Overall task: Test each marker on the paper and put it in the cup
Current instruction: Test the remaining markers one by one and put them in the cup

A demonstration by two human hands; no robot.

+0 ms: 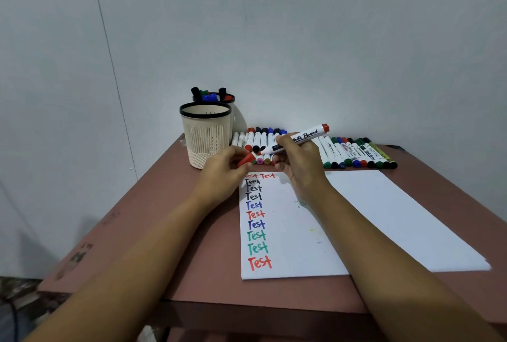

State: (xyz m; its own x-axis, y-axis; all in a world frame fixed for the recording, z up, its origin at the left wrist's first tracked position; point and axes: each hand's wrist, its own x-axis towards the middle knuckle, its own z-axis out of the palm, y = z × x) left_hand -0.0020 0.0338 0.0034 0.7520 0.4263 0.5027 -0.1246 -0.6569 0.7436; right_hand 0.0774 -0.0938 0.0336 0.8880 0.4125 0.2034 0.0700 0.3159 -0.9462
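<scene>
My right hand (300,162) grips a white whiteboard marker (307,136) with a red end, uncapped, tip pointing left above the top of the paper (384,212). My left hand (227,170) pinches its red cap (246,160) just left of the tip, a small gap between them. The paper carries a column of "Test" words in red, black, blue and green. A beige cup (206,136) with a black rim stands at the table's far left, looking empty. Behind it a second cup (229,98) holds several markers.
A row of several capped markers (356,152) lies along the far edge of the brown table (197,245), against the wall. More markers (260,136) lie behind my hands. The table's left and near edges drop to the floor.
</scene>
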